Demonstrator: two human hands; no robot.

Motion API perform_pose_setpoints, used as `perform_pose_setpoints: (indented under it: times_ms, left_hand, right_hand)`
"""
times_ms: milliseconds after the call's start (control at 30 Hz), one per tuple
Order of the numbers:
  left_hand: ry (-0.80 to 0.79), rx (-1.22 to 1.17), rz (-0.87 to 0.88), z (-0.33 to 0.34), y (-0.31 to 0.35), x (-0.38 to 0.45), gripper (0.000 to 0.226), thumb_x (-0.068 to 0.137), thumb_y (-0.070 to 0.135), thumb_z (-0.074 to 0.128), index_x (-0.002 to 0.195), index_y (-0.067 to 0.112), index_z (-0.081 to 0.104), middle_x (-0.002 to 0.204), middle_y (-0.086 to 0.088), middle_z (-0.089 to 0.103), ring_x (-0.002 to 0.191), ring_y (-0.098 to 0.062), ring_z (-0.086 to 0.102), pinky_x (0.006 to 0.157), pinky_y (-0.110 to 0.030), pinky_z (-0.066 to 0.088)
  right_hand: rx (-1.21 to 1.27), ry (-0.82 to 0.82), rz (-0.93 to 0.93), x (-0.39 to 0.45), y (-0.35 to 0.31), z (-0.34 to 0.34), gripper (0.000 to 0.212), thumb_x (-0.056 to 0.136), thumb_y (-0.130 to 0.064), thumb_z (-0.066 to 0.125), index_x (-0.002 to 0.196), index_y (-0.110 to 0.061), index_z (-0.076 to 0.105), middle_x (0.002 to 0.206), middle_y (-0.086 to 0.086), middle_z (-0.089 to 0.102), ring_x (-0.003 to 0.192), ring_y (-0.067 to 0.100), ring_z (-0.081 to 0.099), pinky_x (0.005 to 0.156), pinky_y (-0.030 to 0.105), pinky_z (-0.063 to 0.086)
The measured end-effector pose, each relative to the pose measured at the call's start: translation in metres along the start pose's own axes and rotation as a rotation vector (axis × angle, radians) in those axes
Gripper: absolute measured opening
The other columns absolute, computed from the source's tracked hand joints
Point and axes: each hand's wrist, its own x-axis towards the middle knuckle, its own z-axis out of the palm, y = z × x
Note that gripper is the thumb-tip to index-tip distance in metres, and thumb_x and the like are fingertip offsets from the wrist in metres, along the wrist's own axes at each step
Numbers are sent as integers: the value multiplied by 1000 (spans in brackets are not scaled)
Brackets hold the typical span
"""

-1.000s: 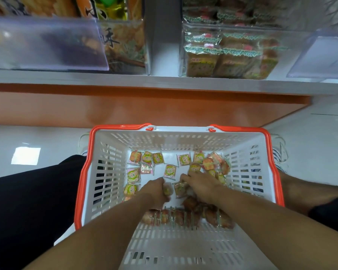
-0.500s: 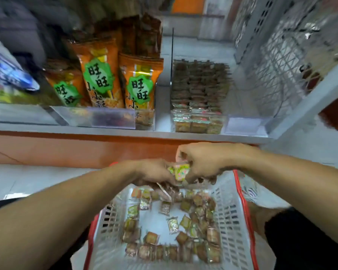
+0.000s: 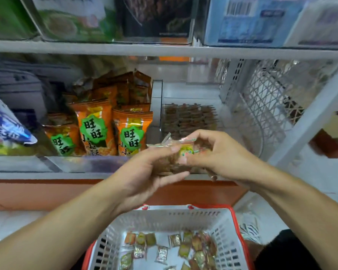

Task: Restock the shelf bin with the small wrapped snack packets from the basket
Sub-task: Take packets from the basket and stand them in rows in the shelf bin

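Both my hands are raised together in front of the lower shelf, holding one bunch of small wrapped snack packets (image 3: 180, 152) between them. My left hand (image 3: 144, 172) cups the bunch from below and the left, thumb on top. My right hand (image 3: 213, 152) grips it from the right with curled fingers. Just behind the hands is the clear shelf bin (image 3: 189, 119), lined with rows of the same brown packets. Below, the white basket with a red rim (image 3: 225, 223) holds several more loose packets (image 3: 183, 248) on its floor.
Orange snack bags (image 3: 94, 125) stand in the bin to the left of the target bin, with a clear divider (image 3: 157, 106) between. A white lattice side panel (image 3: 265, 98) closes the shelf on the right. An upper shelf (image 3: 164, 49) carries boxed goods.
Both hands rose out of the basket with a bunch of packets and now sit higher, at the shelf front. My view tilted up, showing more of the shelves.
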Motion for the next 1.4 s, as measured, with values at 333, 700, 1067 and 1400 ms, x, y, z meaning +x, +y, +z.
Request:
perform_pose_setpoints:
  times_ms: [333,700,1067,1400]
  left_hand:
    - [247,-23,94,-4,-8,13,20,66,19,78,81,7,82,99,-18,78,87,-21,78,58,-27,61]
    - [205,-10,94,-2,-5,3,24,59,22,76,79,13,84,95,-18,78,79,-19,77,57,-27,61]
    - [171,-92,147,-6,0,2,32,72,13,72,101,-1,72,100,-23,77,83,-27,78,58,-29,61]
    - [182,65,232,-10,-4,4,12,92,4,64,100,3,72,99,-17,77,87,-25,77,63,-31,62]
  right_hand:
    - [381,-97,212,-3,0,-30,67,82,25,52,127,-22,64,128,7,66,105,34,71,85,44,47]
    - [41,140,-444,-3,5,1,26,68,-4,83,81,-27,78,107,-4,76,106,17,71,91,33,57]
    - [-94,71,-348,2,12,4,36,90,-14,62,111,-40,75,136,-18,58,117,11,64,95,38,56]
    - [65,56,-61,2,4,-6,52,83,2,75,126,-25,67,107,17,64,89,19,57,94,43,54]
